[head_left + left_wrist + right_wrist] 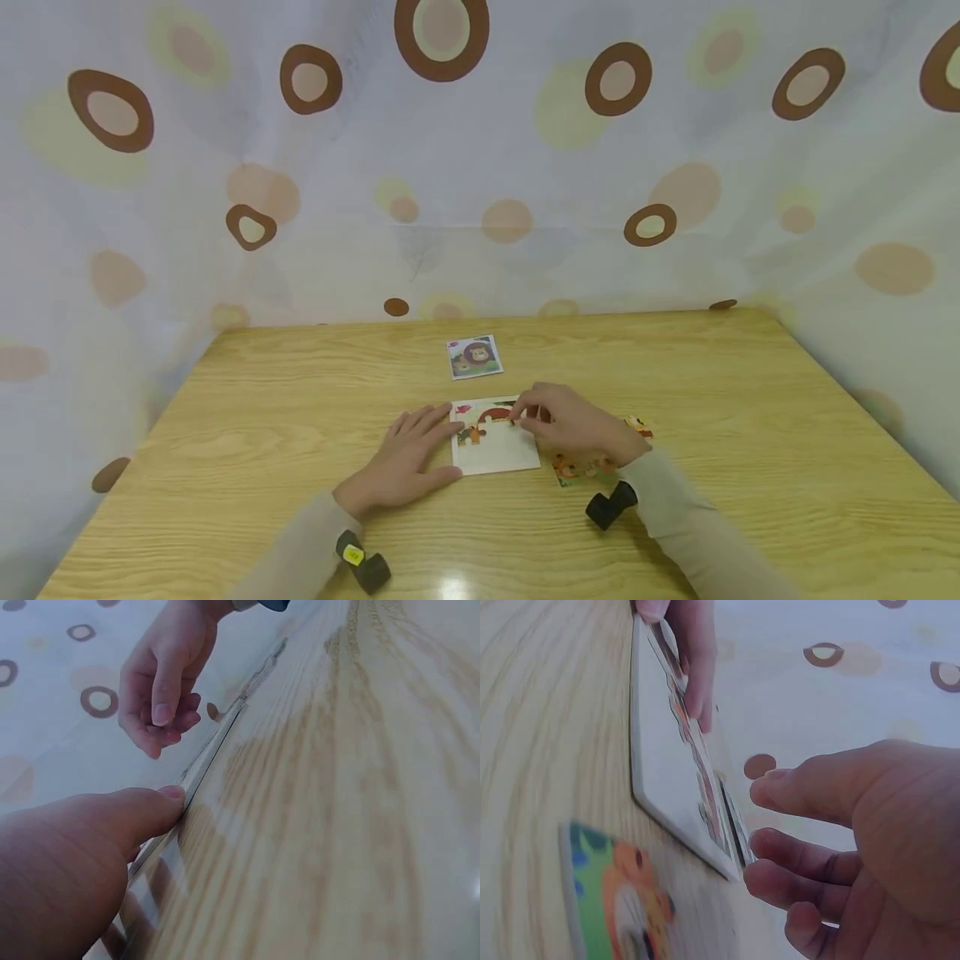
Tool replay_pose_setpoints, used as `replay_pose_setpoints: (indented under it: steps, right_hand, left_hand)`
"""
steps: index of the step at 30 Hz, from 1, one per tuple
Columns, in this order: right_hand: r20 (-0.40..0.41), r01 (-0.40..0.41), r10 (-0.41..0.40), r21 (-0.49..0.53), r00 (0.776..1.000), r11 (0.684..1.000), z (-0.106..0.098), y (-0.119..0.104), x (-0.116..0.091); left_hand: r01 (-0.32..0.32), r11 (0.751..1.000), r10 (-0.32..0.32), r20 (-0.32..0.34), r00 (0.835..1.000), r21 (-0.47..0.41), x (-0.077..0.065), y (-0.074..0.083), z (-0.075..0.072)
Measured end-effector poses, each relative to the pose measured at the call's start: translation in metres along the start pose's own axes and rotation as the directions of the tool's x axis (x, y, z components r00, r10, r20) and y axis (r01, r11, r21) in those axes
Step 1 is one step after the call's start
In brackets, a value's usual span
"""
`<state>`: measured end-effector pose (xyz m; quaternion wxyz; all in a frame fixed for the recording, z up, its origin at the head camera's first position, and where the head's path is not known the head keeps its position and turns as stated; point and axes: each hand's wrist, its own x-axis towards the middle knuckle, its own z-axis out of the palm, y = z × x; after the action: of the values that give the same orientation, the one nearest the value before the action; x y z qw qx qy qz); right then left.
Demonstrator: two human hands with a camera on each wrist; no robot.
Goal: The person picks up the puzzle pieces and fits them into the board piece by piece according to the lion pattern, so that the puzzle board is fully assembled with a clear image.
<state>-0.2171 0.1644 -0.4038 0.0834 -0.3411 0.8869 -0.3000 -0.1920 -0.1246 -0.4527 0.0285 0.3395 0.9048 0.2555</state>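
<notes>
A yellow label (353,554) is sitting on the black wrist camera (371,574), bottom left of centre in the head view, its marks blurring past reading.

The far right corner of the puzzle board (498,454) is covered by the right grip (576,423); loose pieces (572,468) are partly hidden, one cut off by the right-wrist view's lower edge.
</notes>
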Motion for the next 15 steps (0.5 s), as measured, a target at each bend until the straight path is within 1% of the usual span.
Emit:
replay_pose_setpoints:
  steps: [5, 7, 12, 15]
  right_hand:
    - [-0.011, 0.025, -0.026, -0.056, 1.0, 0.998, -0.013, 0.013, -0.013]
    - [-0.009, 0.021, -0.021, -0.082, 1.0, 0.996, -0.02, 0.017, -0.017]
    - [0.019, -0.067, 0.07, -0.112, 0.997, 0.991, -0.037, 0.018, -0.025]
    - [0.063, -0.121, 0.129, -0.115, 0.99, 0.986, -0.042, 0.016, -0.028]
  left_hand:
    - [-0.002, 1.0, 0.002, 0.007, 1.0, -0.011, 0.0, 0.003, 0.003]
    - [0.001, 1.0, -0.001, 0.01, 1.0, -0.015, 0.0, 0.004, 0.003]
    - [0.005, 1.0, -0.005, 0.004, 1.0, -0.006, 0.0, 0.003, 0.001]
    - [0.006, 1.0, -0.006, -0.002, 1.0, 0.012, -0.001, 0.001, -0.001]
